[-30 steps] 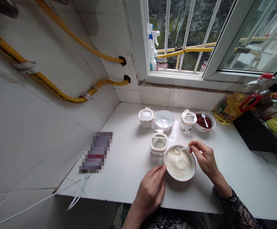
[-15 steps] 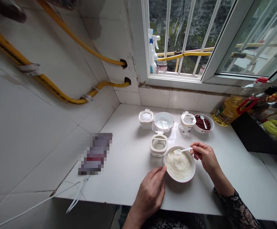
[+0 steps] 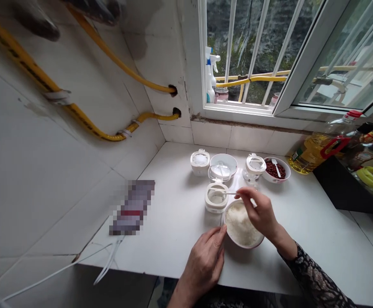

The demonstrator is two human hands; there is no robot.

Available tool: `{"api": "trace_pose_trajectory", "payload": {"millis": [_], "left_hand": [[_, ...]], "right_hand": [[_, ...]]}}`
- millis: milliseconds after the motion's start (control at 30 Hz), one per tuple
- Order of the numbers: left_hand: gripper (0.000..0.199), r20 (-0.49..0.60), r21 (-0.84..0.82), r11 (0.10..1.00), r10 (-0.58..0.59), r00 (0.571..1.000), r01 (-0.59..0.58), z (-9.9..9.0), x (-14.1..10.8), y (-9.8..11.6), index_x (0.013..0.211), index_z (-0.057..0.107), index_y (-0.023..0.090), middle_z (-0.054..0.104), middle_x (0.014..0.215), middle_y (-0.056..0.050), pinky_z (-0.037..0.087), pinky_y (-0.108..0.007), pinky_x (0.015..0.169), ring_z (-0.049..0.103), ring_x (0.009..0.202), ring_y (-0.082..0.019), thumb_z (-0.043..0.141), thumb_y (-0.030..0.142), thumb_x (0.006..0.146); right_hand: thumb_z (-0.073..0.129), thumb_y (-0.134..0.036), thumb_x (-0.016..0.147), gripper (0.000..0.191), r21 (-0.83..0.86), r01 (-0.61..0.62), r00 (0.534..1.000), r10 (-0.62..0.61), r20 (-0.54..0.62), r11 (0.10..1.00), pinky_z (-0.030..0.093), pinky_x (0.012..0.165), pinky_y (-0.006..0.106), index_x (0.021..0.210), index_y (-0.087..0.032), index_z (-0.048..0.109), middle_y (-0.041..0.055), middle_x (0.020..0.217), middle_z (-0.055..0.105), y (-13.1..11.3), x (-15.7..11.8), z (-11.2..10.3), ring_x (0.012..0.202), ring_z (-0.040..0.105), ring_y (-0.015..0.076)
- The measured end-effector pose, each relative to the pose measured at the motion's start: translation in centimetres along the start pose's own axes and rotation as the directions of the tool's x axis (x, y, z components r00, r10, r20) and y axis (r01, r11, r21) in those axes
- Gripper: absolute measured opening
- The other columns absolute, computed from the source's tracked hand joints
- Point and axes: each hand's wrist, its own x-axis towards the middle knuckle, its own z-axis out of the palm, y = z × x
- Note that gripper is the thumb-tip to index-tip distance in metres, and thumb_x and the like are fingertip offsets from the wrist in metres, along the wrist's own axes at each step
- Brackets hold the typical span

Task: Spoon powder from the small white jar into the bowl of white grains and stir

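Observation:
My left hand (image 3: 204,256) holds the left side of a white bowl (image 3: 246,247) that contains pale, rice-like grains (image 3: 239,224). Between the fingertips of my right hand (image 3: 260,209) is the handle of a small white spoon (image 3: 230,193). Its head lies over the mouth of an open clear jar (image 3: 216,209) with a cream rim, just behind and left of the bowl. Whatever the spoon carries is too small to tell. White content shows low inside that jar. My right hand covers the bowl's back right part.
Behind stand a jar of white powder (image 3: 200,167), a white bowl (image 3: 231,161), another clear jar (image 3: 253,173) and a bowl of red beans (image 3: 276,171) with a spoon. An oil bottle (image 3: 305,149) and dark box (image 3: 330,184) are right. A blurred dark object (image 3: 133,207) lies left.
My right hand has moved left with the spoon, from above the bowl to the open jar. My left hand stays at the bowl. The whole view has shifted slightly.

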Motion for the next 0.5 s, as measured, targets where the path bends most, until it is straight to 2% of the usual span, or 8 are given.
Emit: {"api": "trace_pose_trajectory", "payload": {"millis": [67,133,200,267,333,400,500], "left_hand": [[0.067,0.002,0.004,1.0,0.004,1.0,-0.004,0.0,0.0,0.0,0.158,0.028,0.011,0.07,0.119,-0.015,0.058,-0.038,0.095,0.063,0.116,-0.026,0.046,0.004,0.094],[0.067,0.005,0.003,1.0,0.006,1.0,-0.006,0.0,-0.1,0.0,0.158,0.027,0.011,0.07,0.119,-0.015,0.058,-0.039,0.095,0.063,0.116,-0.027,0.046,0.005,0.094],[0.067,0.004,-0.001,1.0,0.007,1.0,-0.007,0.1,0.0,-0.1,0.158,0.026,0.011,0.07,0.119,-0.015,0.058,-0.039,0.095,0.063,0.116,-0.027,0.046,0.005,0.094],[0.068,0.002,-0.007,1.0,0.007,1.0,-0.007,0.1,0.0,-0.1,0.158,0.026,0.012,0.071,0.118,-0.014,0.058,-0.039,0.094,0.063,0.115,-0.026,0.046,0.005,0.094],[0.068,0.0,-0.01,1.0,0.007,1.0,-0.007,0.1,0.1,0.0,0.159,0.026,0.013,0.071,0.119,-0.014,0.058,-0.038,0.094,0.063,0.114,-0.026,0.046,0.005,0.094],[0.068,-0.005,-0.008,1.0,0.007,1.0,-0.007,0.0,0.1,0.0,0.159,0.025,0.013,0.07,0.121,-0.014,0.058,-0.038,0.094,0.063,0.114,-0.026,0.046,0.004,0.094],[0.068,-0.01,-0.008,1.0,0.006,1.0,-0.006,0.0,0.2,0.0,0.159,0.026,0.014,0.07,0.123,-0.013,0.058,-0.038,0.094,0.063,0.115,-0.025,0.046,0.005,0.095]], "right_hand": [[0.048,-0.009,0.095,0.021,-0.167,0.25,0.966,-0.233,0.113,0.954,0.051,0.065,0.031,0.097,-0.019,0.066,0.0072,0.082,0.076,0.2,-0.1,0.5,0.07,0.067,0.0192],[0.045,-0.006,0.095,0.024,-0.237,0.365,0.929,-0.334,0.159,0.901,0.051,0.063,0.032,0.098,-0.019,0.066,0.0079,0.082,0.077,0.2,-0.2,0.4,0.068,0.066,0.0195],[0.047,-0.007,0.096,0.022,-0.226,0.321,0.947,-0.306,0.099,0.92,0.052,0.065,0.032,0.1,-0.019,0.065,0.0072,0.083,0.076,-0.1,-0.1,-0.2,0.07,0.067,0.0194],[0.05,-0.011,0.097,0.017,-0.157,0.187,0.982,-0.187,0.014,0.97,0.053,0.066,0.03,0.1,-0.02,0.064,0.0049,0.08,0.074,-0.5,-0.2,-1.3,0.071,0.068,0.0182],[0.053,-0.014,0.097,0.012,-0.093,0.046,0.998,-0.049,-0.033,0.995,0.053,0.065,0.028,0.098,-0.02,0.063,0.0024,0.076,0.072,-0.7,-0.5,-2.6,0.067,0.068,0.0165],[0.054,-0.016,0.097,0.01,-0.101,-0.033,0.999,0.029,-0.044,0.994,0.051,0.061,0.026,0.095,-0.02,0.063,0.0006,0.071,0.069,-0.6,-0.9,-3.7,0.062,0.065,0.0154],[0.054,-0.017,0.096,0.011,-0.158,-0.067,0.998,0.064,-0.025,0.985,0.05,0.06,0.026,0.091,-0.02,0.063,-0.0006,0.067,0.066,0.1,-1.7,-4.7,0.06,0.062,0.0147]]}}
